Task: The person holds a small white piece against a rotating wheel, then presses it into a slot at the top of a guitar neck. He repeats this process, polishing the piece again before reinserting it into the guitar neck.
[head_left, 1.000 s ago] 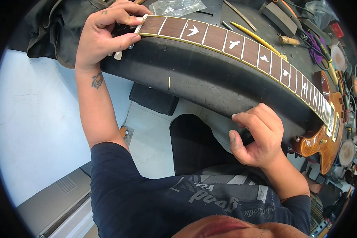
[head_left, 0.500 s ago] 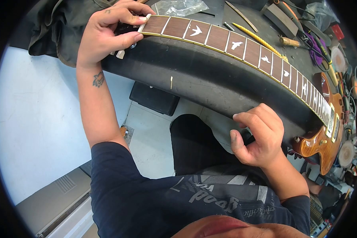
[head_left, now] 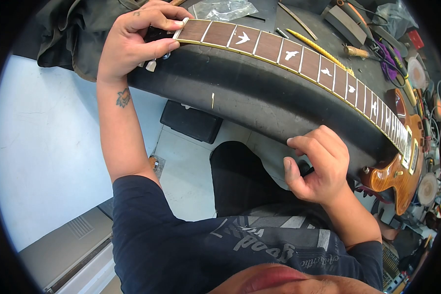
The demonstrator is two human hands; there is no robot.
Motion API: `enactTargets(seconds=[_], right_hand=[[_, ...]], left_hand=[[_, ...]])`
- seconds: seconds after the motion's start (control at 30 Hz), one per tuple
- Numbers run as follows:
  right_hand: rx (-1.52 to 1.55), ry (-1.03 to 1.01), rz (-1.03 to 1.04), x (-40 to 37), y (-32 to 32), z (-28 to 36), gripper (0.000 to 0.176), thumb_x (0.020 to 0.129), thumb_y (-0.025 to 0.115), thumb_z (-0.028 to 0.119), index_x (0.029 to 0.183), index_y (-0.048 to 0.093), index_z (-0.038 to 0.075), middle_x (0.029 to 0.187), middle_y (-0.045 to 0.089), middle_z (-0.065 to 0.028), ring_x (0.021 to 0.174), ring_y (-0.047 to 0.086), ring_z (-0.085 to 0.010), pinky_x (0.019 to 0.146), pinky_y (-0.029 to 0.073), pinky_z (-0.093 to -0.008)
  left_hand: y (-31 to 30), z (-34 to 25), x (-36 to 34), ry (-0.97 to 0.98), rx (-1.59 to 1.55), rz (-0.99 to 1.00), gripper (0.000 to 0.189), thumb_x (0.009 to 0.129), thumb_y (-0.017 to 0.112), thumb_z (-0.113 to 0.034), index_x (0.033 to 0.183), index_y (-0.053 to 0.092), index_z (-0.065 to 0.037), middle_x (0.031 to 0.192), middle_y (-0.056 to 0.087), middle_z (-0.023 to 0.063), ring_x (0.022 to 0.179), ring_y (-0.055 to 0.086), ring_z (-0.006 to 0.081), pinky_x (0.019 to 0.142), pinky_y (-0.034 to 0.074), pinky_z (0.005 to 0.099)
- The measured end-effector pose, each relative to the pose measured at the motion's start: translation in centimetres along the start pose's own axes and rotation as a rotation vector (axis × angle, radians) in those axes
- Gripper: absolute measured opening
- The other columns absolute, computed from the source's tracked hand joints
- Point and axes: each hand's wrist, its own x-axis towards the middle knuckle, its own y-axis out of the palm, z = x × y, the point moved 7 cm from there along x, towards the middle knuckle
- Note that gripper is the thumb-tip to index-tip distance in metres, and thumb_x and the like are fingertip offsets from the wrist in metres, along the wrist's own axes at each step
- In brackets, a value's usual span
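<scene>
An electric guitar lies across the bench, its dark fretboard (head_left: 268, 46) carrying white bird inlays and no strings that I can see. Its glossy amber body (head_left: 392, 182) is at the right. My left hand (head_left: 134, 41) grips the guitar's head end, thumb on the near side and index fingertip on the far side of the white nut (head_left: 181, 30). The other left fingers are partly hidden behind. A tuner button (head_left: 151, 65) shows below that thumb. My right hand (head_left: 321, 164) hovers at the bench's near edge with curled fingers, thumb apart, holding nothing.
Along the far side of the black bench (head_left: 196, 73) lie a yellow twisted rod (head_left: 318, 48), a wooden stick (head_left: 297, 20), a grey block (head_left: 345, 24) and a clear plastic bag (head_left: 223, 9). Dark cloth (head_left: 68, 39) hangs at left. A black case (head_left: 190, 121) is under the edge.
Hardly anything differs. Both hands keep their poses, with only a very slight shift of the right hand upward in view. The guitar stays in place.
</scene>
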Motion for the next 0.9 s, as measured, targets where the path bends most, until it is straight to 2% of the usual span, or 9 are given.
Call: enactTargets(seconds=[0.3,0.4,0.5,0.7,0.9], right_hand=[[0.000,0.006,-0.001,-0.09,0.00,-0.05,0.023,0.064,0.076,0.009,0.084,0.069,0.002,0.069,0.057,-0.0088,0.057,0.051,-0.0269,0.053,0.043,-0.0367],[0.003,0.009,-0.003,-0.11,0.00,-0.06,0.023,0.064,0.076,0.009,0.085,0.069,0.002,0.069,0.057,-0.0088,0.057,0.051,-0.0270,0.053,0.043,-0.0368],[0.004,0.011,-0.001,-0.06,0.01,-0.05,0.024,0.063,0.076,0.008,0.085,0.069,0.002,0.070,0.058,-0.0090,0.057,0.052,-0.0272,0.053,0.043,-0.0368],[0.000,0.015,0.010,-0.12,0.03,-0.05,0.024,0.064,0.077,0.008,0.085,0.069,0.002,0.070,0.058,-0.0092,0.057,0.052,-0.0274,0.054,0.043,-0.0368],[0.007,0.016,-0.001,-0.13,-0.03,-0.07,0.023,0.064,0.077,0.009,0.085,0.069,0.002,0.070,0.058,-0.0091,0.058,0.052,-0.0272,0.054,0.044,-0.0367]], left_hand=[[0.10,0.10,0.02,-0.017,-0.037,0.012,0.031,0.076,0.078,0.003,0.106,0.076,-0.004,0.121,0.070,0.0201,0.115,0.064,0.0252,0.092,0.053,0.0356],[0.25,0.24,-0.35,-0.117,-0.097,-0.022,0.031,0.076,0.078,0.004,0.106,0.077,-0.004,0.121,0.070,0.0197,0.115,0.064,0.0242,0.089,0.054,0.0337],[0.38,0.19,-0.35,-0.114,-0.094,-0.037,0.032,0.076,0.078,0.005,0.106,0.077,-0.004,0.122,0.070,0.0199,0.115,0.064,0.0235,0.088,0.055,0.0321],[0.10,0.17,-0.14,-0.026,-0.014,-0.010,0.032,0.075,0.077,0.006,0.106,0.077,-0.004,0.121,0.071,0.0205,0.116,0.063,0.0261,0.093,0.054,0.0358],[-0.11,0.27,-0.05,-0.023,-0.037,0.027,0.032,0.075,0.075,0.005,0.105,0.077,-0.004,0.119,0.072,0.0207,0.119,0.062,0.0284,0.096,0.052,0.0394]])
